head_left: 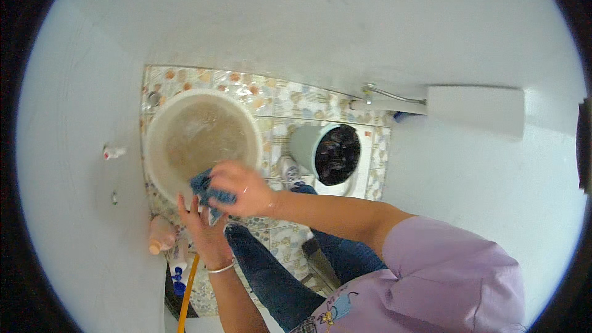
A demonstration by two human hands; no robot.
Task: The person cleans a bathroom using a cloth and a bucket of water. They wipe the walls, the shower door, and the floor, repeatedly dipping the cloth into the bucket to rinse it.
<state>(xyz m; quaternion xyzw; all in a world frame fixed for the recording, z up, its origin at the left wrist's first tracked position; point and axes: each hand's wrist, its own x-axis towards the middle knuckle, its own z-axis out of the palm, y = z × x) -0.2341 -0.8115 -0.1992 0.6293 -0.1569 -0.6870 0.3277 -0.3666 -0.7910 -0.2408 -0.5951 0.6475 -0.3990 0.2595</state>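
My right hand [243, 187], blurred, is closed around a wet blue cloth [201, 185] at the near rim of a large pale basin [155, 157]. Murky, rippled water fills part of the basin. Just below, my left hand [208, 238] has its fingers spread and palm turned up, a silver bangle on its wrist. A lower fold of the cloth hangs by the left palm; whether it touches is unclear. To the right, a pale green bucket [303, 145] holds dark, wet-looking material [337, 155].
A pinkish bottle [162, 236] and a white tube with a blue cap [179, 254] stand by the left wall, near a yellow hose [187, 291]. The bucket is over a white squat toilet [365, 162]. A white cistern [474, 111] hangs on the wall; a tap [113, 152] projects at left.
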